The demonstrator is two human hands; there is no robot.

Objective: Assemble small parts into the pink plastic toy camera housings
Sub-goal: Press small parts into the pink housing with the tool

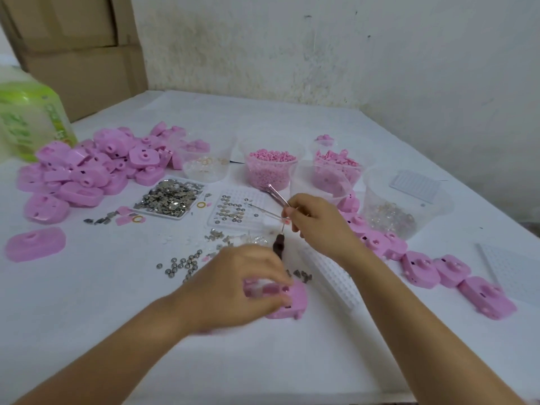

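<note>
No text, brand, number or sign can be read anywhere. The only printing shows on the soft green-and-white plastic-wrapped pack (29, 118) standing just behind and left of the heap of pink plastic toy camera housings (87, 168): green marks run down its white face and along a strip at its edge, all too blurred to make out.

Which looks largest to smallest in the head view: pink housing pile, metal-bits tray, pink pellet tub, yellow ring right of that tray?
1. pink housing pile
2. metal-bits tray and pink pellet tub: about alike, unranked
3. yellow ring, by far smallest
</note>
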